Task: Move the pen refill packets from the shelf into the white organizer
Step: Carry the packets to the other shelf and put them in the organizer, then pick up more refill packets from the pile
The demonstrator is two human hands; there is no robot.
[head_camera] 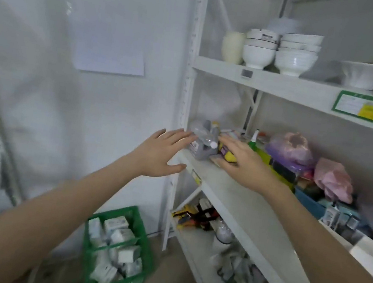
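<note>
Both my hands reach toward the left end of the middle shelf (233, 193). My left hand (161, 152) is spread open, fingers straight, just left of a grey packet bundle (200, 147) wrapped in clear plastic. My right hand (242, 165) is also open, its fingers lying over a yellow and purple packet (226, 153) beside the bundle. Whether these are the pen refill packets is too blurred to tell. A white organizer (368, 253) shows at the right edge of the same shelf.
Stacked white bowls (280, 51) stand on the upper shelf. Purple and pink bags (311, 161) and a blue bin (307, 202) crowd the middle shelf's right. A green crate (117, 252) of small boxes sits on the floor. Tools and packets fill the lower shelf.
</note>
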